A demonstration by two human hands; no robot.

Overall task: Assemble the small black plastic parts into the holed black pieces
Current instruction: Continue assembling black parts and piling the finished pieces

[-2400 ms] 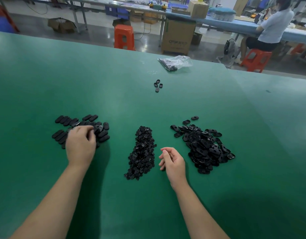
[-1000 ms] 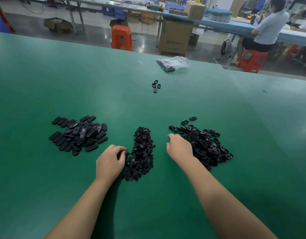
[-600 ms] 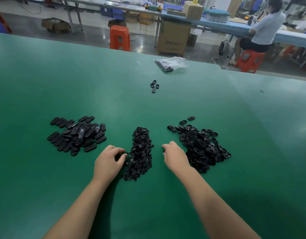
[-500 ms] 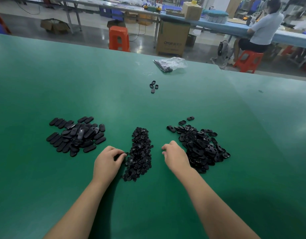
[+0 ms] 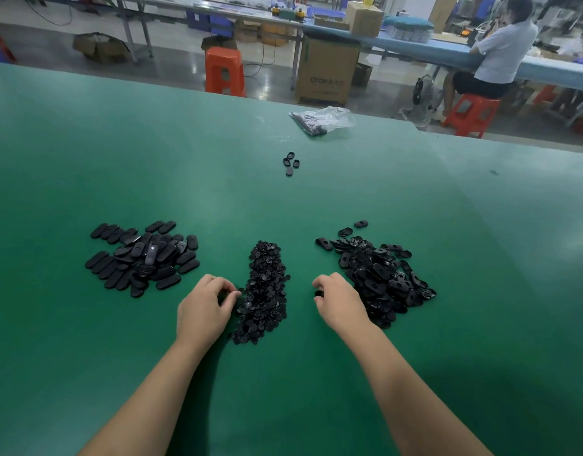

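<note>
A pile of small black plastic parts [image 5: 267, 287] lies in the middle of the green table [image 5: 218, 192]. To its right is a heap of holed black pieces [image 5: 379, 274]. On the left lies a pile of closed oval black pieces [image 5: 142, 256]. My left hand [image 5: 203, 309] is at the left edge of the small-parts pile, with thumb and forefinger pinching a small part there. My right hand [image 5: 341, 302] sits just left of the holed heap with fingers curled round a holed black piece [image 5: 318, 293], of which only a tip shows.
A few loose black pieces [image 5: 291, 163] lie farther back on the table, and a clear plastic bag [image 5: 323, 119] sits near the far edge. Beyond the table are orange stools [image 5: 224, 74], a cardboard box [image 5: 328, 72] and a seated person [image 5: 500, 57] at another bench.
My left hand left the closed-piece pile and came to the small-parts pile, staying there. My right hand reached into the holed heap, then drew back slightly left with a piece.
</note>
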